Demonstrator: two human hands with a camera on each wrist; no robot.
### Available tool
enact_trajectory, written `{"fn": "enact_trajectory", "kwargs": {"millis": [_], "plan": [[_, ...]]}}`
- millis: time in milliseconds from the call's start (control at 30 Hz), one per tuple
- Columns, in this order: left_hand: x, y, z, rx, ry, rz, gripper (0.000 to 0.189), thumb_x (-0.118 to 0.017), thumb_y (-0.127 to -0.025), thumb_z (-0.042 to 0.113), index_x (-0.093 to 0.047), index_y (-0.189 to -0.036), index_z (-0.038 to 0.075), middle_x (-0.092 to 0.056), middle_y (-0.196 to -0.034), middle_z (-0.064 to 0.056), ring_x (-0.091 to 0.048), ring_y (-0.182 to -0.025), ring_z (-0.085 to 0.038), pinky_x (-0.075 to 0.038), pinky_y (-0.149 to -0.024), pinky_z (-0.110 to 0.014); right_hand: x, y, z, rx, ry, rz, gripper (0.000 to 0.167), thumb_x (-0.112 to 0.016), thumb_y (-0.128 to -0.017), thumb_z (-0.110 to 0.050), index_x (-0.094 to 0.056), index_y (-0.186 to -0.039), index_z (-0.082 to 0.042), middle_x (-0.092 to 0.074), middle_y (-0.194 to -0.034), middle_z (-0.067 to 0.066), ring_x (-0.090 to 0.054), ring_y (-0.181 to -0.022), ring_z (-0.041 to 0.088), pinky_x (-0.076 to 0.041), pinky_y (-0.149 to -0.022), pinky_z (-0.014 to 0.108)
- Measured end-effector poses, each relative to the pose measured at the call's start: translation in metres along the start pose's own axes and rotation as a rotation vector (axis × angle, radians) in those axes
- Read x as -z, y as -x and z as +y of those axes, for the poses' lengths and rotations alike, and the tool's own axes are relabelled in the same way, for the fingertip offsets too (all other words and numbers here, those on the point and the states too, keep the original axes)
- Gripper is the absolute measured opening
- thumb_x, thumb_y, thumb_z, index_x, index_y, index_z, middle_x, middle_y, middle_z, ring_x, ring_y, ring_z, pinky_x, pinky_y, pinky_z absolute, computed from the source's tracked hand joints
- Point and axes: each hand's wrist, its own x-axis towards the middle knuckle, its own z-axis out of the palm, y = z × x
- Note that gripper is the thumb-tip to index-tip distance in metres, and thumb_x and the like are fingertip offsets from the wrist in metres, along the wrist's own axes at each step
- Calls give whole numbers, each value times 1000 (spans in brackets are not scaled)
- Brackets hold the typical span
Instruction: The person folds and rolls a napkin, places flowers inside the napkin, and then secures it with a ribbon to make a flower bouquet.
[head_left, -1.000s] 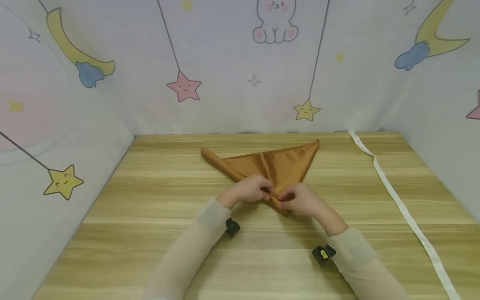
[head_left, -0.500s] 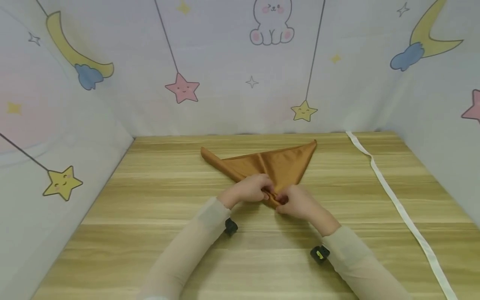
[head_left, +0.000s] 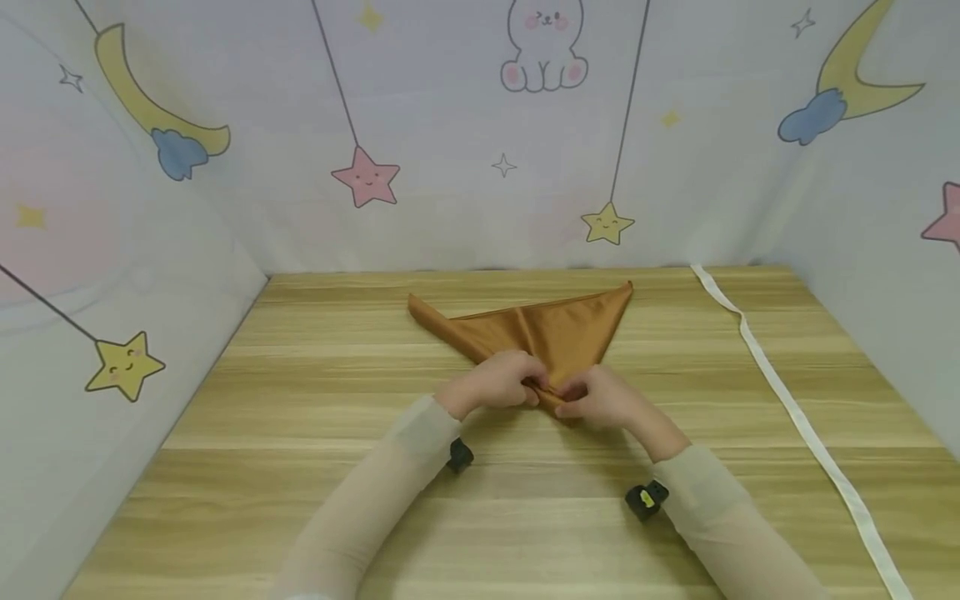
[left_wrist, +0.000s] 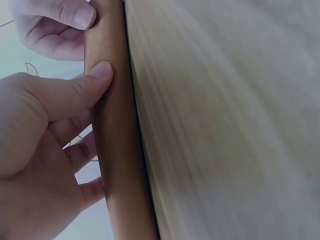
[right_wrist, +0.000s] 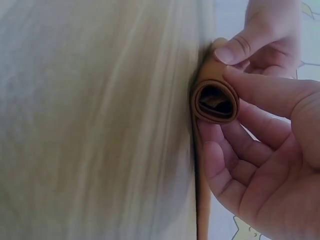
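A brown satin cloth napkin (head_left: 577, 333) lies on the table, its near left side rolled into a tube. My left hand (head_left: 502, 379) grips this rolled edge around its middle, thumb on the near side. Close by, my right hand (head_left: 603, 400) holds the roll at its near right end, thumb and fingers around it. In the left wrist view the smooth roll (left_wrist: 122, 155) runs under the left thumb (left_wrist: 82, 92). The layered open end of the tube (right_wrist: 217, 102) faces the right wrist view, between the right hand's thumb and fingers. The far part of the cloth is a flat triangle.
A long white strip (head_left: 791, 400) runs along the right side of the wood-grain table (head_left: 300, 467). Pale curtains with stars, moons and a cartoon animal (head_left: 546, 50) enclose the table at the back and both sides.
The roll's far left tip has shifted slightly right. The right hand moved in toward the left hand, its fingers working at the roll, then back out a little. The left hand keeps its grip.
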Motion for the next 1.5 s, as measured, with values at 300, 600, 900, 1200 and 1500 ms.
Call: {"fn": "enact_trajectory", "kwargs": {"millis": [300,600,900,1200,1500], "plan": [[-1,-3,2,31,10,7,5,-68,-88,9,-69,-92,12,-68,-92,2,-61,-85,-14,-47,-82,-30,-3,-2,-3,49,88,36,23,-80,-76,-15,-71,-94,-6,-67,-85,0,-55,-77,12,-47,-71,30],[-3,-2,3,65,85,-42,14,-64,-91,9,-64,-104,13,-66,-101,2,-59,-91,-11,-47,-84,-28,-3,-6,-2,86,103,7,11,-72,-82,-7,-73,-91,-3,-70,-84,1,-50,-69,9,-44,-65,27],[-3,2,7,32,55,-27,31,-74,-80,2,-65,-107,14,-62,-110,2,-55,-105,-14,-42,-97,-37,-1,-8,2,22,5,12,11,-72,-82,-7,-73,-89,1,-70,-81,4,-52,-70,10,-45,-65,26],[-7,-2,9,28,-44,-40,41,-73,-76,-2,-67,-112,16,-65,-114,4,-56,-111,-15,-41,-99,-40,-2,-4,1,-93,-70,41,16,-76,-81,-12,-69,-85,1,-67,-78,3,-56,-72,12,-46,-66,28],[-7,-2,12,39,-78,-5,22,-72,-80,5,-70,-101,12,-67,-105,1,-59,-102,-17,-47,-90,-34,-4,-3,5,-62,-10,85,17,-78,-81,-20,-70,-83,-5,-67,-78,0,-55,-74,12,-45,-69,29]]}}
